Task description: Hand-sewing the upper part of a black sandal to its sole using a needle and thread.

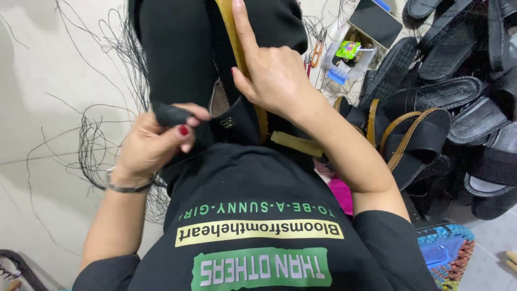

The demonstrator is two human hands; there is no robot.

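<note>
Black sandal (215, 64) held upright over lap, long axis vertical, tan insole edge (232, 37) facing right. Left hand (153, 143) pinching its black strap (171, 114) between thumb and fingers. Right hand (272, 75) pressed flat on insole, index extended upward, grasping nothing. One pile of black sandals (441, 97) right; loose black threads (97, 145) left.

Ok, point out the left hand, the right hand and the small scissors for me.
left hand (159, 143), head view, on the knuckles pinching the black piece.
right hand (274, 75), head view, on the back of the hand.
small scissors (319, 49), head view, on the orange handles.
</note>
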